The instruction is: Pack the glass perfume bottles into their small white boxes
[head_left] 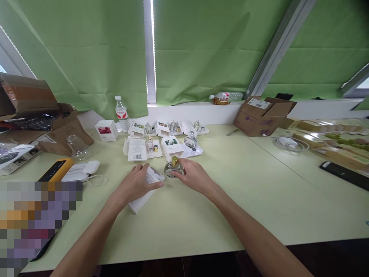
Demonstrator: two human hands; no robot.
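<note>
My right hand [197, 176] is closed around a round clear glass perfume bottle [169, 170] with a gold cap, which stands upright on the table. To its left, my left hand [135, 185] grips a white carton [141, 203] lying flat, with the thumb along its near side and the fingers over its far side. The carton's upper end comes close to the bottle. Just beyond my hands, a white box with a flower picture [172, 142] and a box showing a barcode [137, 149] stand beside small perfume bottles and loose caps.
A closed white box [106, 130] and a water bottle [122, 113] stand at the back left. Cardboard boxes flank the table, one at the right [258, 117]. A yellow power bank [59, 169], a coiled white cable [290, 145] and a black phone-like slab [344, 174] lie about.
</note>
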